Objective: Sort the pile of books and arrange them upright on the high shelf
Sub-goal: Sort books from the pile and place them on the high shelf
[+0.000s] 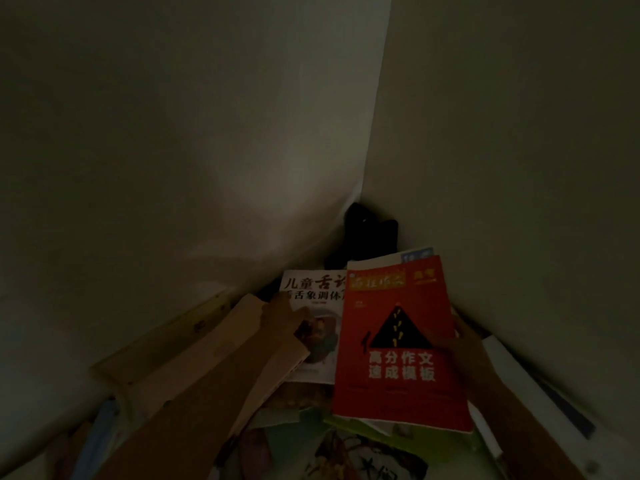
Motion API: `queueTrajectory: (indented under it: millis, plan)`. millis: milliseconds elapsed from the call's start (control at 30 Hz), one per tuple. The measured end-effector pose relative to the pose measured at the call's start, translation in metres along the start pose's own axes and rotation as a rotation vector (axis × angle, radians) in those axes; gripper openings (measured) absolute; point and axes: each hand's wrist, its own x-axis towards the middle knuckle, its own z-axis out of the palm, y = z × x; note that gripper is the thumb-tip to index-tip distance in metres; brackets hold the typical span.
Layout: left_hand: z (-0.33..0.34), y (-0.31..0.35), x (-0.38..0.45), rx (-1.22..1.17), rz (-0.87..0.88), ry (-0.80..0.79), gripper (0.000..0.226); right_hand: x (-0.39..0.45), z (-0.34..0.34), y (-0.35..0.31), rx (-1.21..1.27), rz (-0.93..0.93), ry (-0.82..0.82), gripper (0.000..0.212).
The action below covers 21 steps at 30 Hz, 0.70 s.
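In a dim corner lies a pile of books. My right hand (465,344) grips the right edge of a red book (398,341) with a black triangle on its cover, thumb on the front, holding it lifted over the pile. A white book with black and red characters (311,289) lies behind it, and my left hand (282,315) rests on its cover with fingers stretched out. A blue-topped book (417,255) peeks out behind the red one. More books with green and illustrated covers (346,452) lie underneath at the bottom.
Two pale walls meet in a corner (363,188) right behind the pile. A dark object (367,233) sits in that corner. A tan book or board (221,348) lies at the left, under my left forearm. White and dark books (540,386) lean along the right wall.
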Motion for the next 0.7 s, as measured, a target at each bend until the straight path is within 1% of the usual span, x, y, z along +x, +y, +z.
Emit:
queueTrajectory:
  millis: [33,100,133,167,233,333,400,467,533,567,600,667,700]
  plan:
    - [0.002,0.002,0.008,0.013,-0.021,0.003,0.052,0.000,0.000,0.002,0.007,0.007,0.001,0.042]
    - [0.008,0.007,0.024,0.093,-0.045,0.064,0.052,0.002,-0.002,0.007,0.014,0.024,-0.002,0.054]
    - [0.014,0.009,0.028,0.138,-0.026,0.065,0.053,0.002,-0.002,0.008,0.014,0.036,-0.003,0.058]
    - [0.019,0.015,0.028,0.116,-0.019,0.037,0.056,0.001,-0.004,0.009,0.024,0.043,0.002,0.057]
    - [0.027,0.025,0.028,0.117,-0.001,0.018,0.066,0.000,-0.008,0.014,0.028,0.041,0.020,0.046]
    - [0.025,0.021,0.039,0.261,-0.044,0.059,0.081,-0.003,-0.014,0.016,-0.009,0.048,0.047,0.031]
    - [0.020,0.007,0.052,0.201,-0.112,0.026,0.086,-0.005,-0.016,0.016,0.009,0.023,0.048,0.027]
    - [0.015,-0.001,0.055,0.190,-0.089,0.019,0.088,-0.006,-0.018,0.019,0.028,0.024,0.034,0.029]
    - [0.014,-0.005,0.057,0.177,-0.065,0.039,0.086,-0.007,-0.020,0.023,0.047,0.017,0.032,0.038]
    - [0.012,0.005,0.045,0.152,-0.064,0.035,0.090,-0.006,-0.022,0.026,0.055,0.026,0.027,0.042]
    - [0.011,0.012,0.040,0.075,-0.083,0.007,0.095,-0.007,-0.022,0.027,0.066,0.037,0.019,0.043]
    - [0.009,0.025,0.029,0.012,-0.087,-0.047,0.100,-0.009,-0.020,0.028,0.063,0.047,0.002,0.043]
    - [0.008,0.029,0.024,0.032,-0.081,-0.075,0.101,-0.010,-0.019,0.029,0.060,0.051,-0.002,0.047]
